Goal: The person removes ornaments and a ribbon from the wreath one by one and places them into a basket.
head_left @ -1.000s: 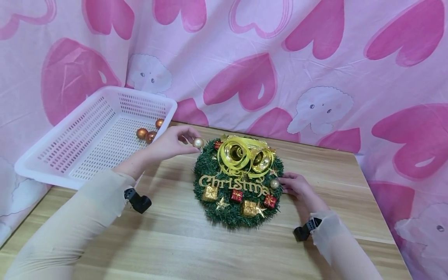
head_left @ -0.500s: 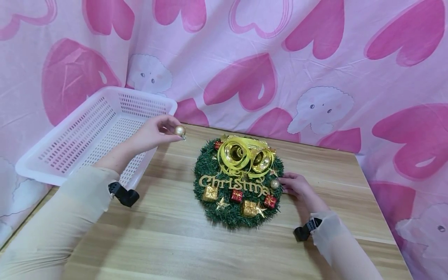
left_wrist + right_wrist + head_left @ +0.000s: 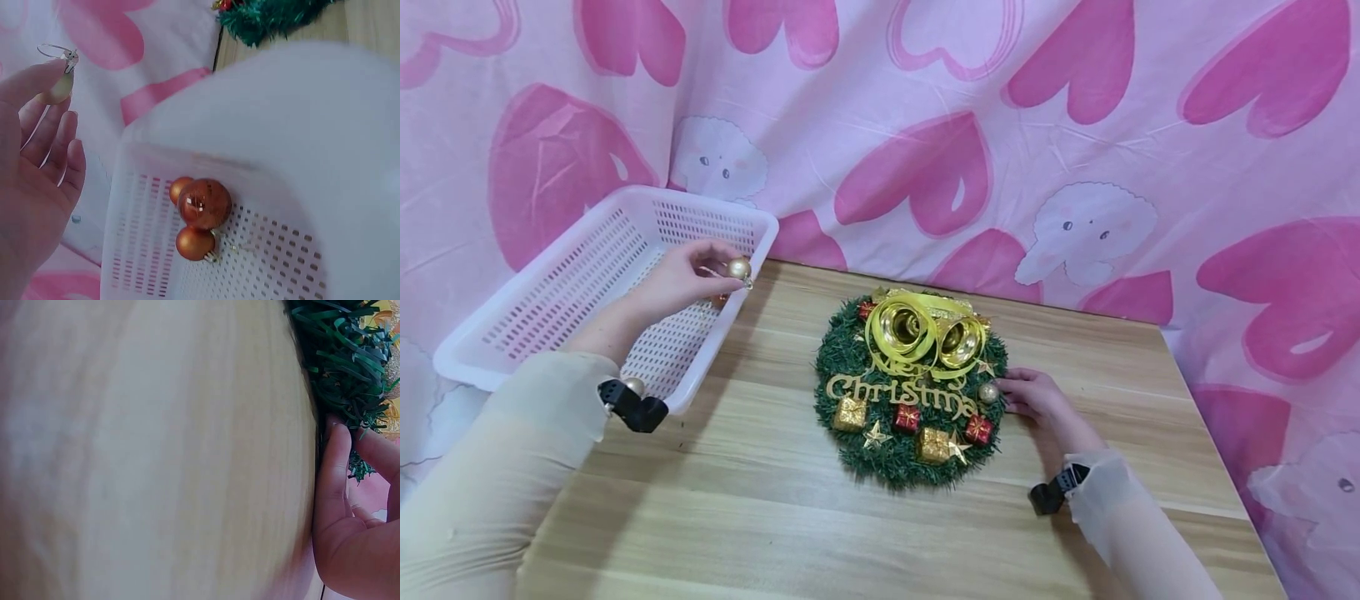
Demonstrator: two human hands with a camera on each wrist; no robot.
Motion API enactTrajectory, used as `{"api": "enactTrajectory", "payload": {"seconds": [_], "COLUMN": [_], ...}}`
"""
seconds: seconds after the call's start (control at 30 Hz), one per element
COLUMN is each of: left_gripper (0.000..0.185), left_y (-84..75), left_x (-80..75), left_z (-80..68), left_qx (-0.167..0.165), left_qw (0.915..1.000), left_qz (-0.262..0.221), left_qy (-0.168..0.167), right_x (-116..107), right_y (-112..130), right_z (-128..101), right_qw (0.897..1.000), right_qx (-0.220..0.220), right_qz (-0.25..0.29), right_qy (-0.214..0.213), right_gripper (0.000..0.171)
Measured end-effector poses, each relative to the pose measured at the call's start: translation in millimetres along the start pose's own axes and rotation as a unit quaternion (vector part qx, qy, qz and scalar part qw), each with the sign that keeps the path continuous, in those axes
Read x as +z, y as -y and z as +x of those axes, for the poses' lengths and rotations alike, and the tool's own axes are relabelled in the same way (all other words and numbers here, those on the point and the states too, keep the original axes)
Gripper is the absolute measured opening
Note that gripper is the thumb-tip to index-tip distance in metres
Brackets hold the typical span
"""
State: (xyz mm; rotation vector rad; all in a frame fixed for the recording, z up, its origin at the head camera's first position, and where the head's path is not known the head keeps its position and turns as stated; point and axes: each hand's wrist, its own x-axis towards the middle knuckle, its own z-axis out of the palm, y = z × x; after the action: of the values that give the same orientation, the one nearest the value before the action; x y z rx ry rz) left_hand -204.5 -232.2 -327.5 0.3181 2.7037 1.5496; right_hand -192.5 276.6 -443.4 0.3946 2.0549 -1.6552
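Observation:
My left hand (image 3: 673,279) pinches a small gold bauble (image 3: 739,267) by its cap over the right side of the white plastic basket (image 3: 765,242). In the left wrist view, the thumb and fingertips hold this bauble (image 3: 60,90), and a thin loop sticks out of its cap. A green Christmas wreath (image 3: 842,354) lies flat on the table. Its right edge is gripped by my right hand (image 3: 1043,404), beside a small gold bauble (image 3: 988,392) on the greenery. Thumb and finger meet the wreath (image 3: 350,375) in the right wrist view; the other fingers are partly hidden.
Inside the basket sit a shiny copper bauble (image 3: 205,204) and matte orange baubles (image 3: 195,242). Another gold bauble (image 3: 635,385) shows beside the left wrist camera. Gold bells (image 3: 904,327) stand up from the wreath. A pink heart-patterned cloth (image 3: 925,175) hangs behind the wooden table (image 3: 820,533).
My left hand has moved left with the gold bauble, from the wreath's upper left edge to over the basket. My right hand has stayed at the wreath.

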Motion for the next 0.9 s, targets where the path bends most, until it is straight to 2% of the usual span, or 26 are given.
{"api": "enactTrajectory", "payload": {"seconds": [0.23,0.37,0.53,0.73,0.9], "left_gripper": [0.034,0.033,0.036,0.045,0.048], "left_y": [13.5,19.6,21.7,24.9,28.1], "left_x": [-12.5,-17.2,-21.4,-26.4,-28.3], "left_z": [-1.6,-2.7,-3.5,-5.4,-6.4], "left_qx": [-0.029,-0.035,-0.048,-0.105,-0.121], "left_qw": [0.9984,0.9981,0.997,0.988,0.9854], "left_qz": [0.035,0.037,0.053,0.111,0.117], "left_qy": [-0.034,-0.036,-0.031,-0.022,-0.027], "right_x": [0.0,-0.1,0.3,-0.1,-0.4], "right_y": [0.1,-0.3,-0.3,-0.3,-1.0], "right_z": [1.0,0.7,-0.7,-1.0,0.0], "right_qw": [1.0,1.0,1.0,1.0,1.0], "right_qx": [-0.002,-0.001,0.0,-0.002,-0.006], "right_qz": [0.002,0.001,0.0,-0.005,0.0], "right_qy": [0.002,0.0,-0.002,0.003,0.005], "right_gripper": [0.045,0.048,0.041,0.045,0.04]}}
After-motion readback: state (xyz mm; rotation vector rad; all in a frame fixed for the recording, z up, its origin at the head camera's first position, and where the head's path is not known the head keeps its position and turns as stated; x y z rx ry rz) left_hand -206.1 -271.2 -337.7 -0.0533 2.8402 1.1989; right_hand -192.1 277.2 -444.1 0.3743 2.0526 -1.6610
